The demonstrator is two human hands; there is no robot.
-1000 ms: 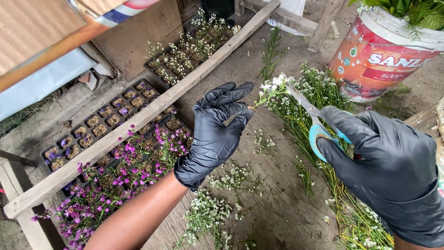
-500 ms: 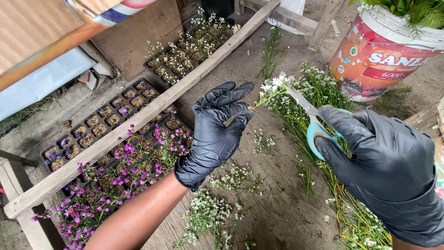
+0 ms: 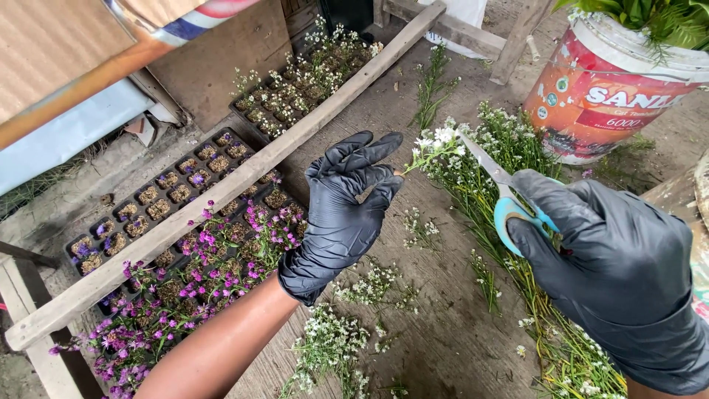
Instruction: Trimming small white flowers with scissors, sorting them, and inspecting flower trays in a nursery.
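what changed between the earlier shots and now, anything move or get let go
Almost nothing. The left hand in its black glove still pinches the small white-flowered sprig by its stem, and the right hand still holds the blue-handled metal scissors with the blades at the blooms. Nothing was taken up or let go. The black seedling trays and the red plastic bucket stay put.

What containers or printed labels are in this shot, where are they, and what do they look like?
Plastic bucket: top right, beyond the right hand; round, white rim, red-orange printed label with white lettering, green plants inside.
Striped band: top left edge; red, white and blue printed strip on a slanted board.
No screens or signs visible.
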